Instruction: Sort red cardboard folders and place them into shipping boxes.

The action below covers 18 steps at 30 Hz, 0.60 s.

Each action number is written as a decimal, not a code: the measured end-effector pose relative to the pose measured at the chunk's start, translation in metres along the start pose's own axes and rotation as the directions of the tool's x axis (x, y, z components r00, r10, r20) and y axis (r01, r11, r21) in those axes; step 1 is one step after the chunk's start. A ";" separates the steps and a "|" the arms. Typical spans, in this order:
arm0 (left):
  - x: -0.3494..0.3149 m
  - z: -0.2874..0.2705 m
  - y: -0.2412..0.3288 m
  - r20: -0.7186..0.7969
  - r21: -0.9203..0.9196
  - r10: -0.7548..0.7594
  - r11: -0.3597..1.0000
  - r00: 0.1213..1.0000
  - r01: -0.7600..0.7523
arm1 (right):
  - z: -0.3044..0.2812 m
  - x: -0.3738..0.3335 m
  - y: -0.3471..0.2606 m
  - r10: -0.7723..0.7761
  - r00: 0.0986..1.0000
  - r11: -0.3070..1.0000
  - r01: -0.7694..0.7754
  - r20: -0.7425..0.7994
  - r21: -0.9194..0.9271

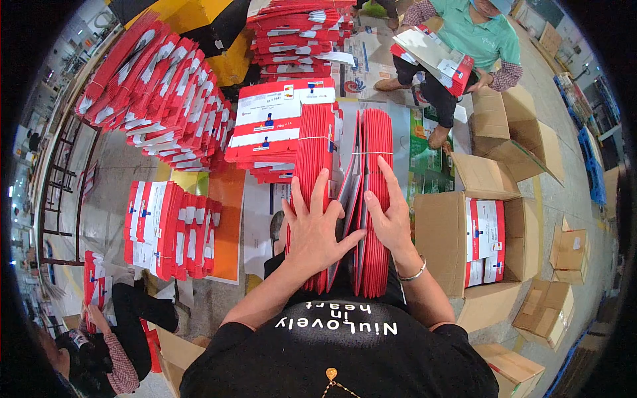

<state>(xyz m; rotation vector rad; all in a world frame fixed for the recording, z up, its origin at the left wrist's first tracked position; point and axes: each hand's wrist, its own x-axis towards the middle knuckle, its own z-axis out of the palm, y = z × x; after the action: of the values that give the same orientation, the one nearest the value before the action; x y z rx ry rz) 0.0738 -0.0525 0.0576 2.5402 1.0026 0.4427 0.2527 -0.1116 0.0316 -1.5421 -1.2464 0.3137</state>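
Note:
Two upright bundles of flat red folded cartons stand side by side against my lap, each with a thin white band around it. Over the left bundle (pixel 316 132) lies my left hand (pixel 312 232), fingers spread and open, its thumb reaching across the gap toward the other bundle. My right hand (pixel 393 222) rests on the right bundle (pixel 376 272), index finger stretched along the top and thumb apart from it at the bundle's left side; its other fingers are mostly hidden. Between the bundles, loose carton edges (pixel 352 192) lean at a slant.
Banded red-and-white carton stacks lie ahead (pixel 269 126), at left (pixel 169 229) and far left (pixel 159 93). An open cardboard box (pixel 439 232) holding cartons stands at right. One co-worker (pixel 481 40) carries cartons at far right; another (pixel 99 351) handles some at lower left.

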 end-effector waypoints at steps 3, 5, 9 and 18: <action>-0.001 0.003 -0.004 -0.052 -0.006 0.005 1.000 0.999 -0.006 | -0.004 -0.001 0.004 0.013 1.000 0.998 -0.011 -0.028 0.054; -0.003 0.007 -0.011 -0.122 -0.061 0.008 0.998 0.992 -0.016 | -0.004 -0.003 0.003 0.034 0.999 0.996 -0.032 -0.021 0.077; -0.007 0.006 -0.012 -0.081 0.048 0.128 0.991 0.989 -0.124 | -0.001 0.000 -0.008 0.043 0.999 0.998 -0.044 0.015 0.039; -0.006 0.002 0.005 -0.049 0.002 0.067 0.998 0.997 -0.067 | 0.000 -0.004 -0.005 0.028 0.999 0.999 -0.029 0.022 0.043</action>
<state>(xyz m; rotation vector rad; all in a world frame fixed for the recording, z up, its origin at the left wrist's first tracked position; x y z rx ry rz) 0.0738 -0.0607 0.0570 2.5815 0.9366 0.5266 0.2482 -0.1154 0.0346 -1.5240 -1.2269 0.3742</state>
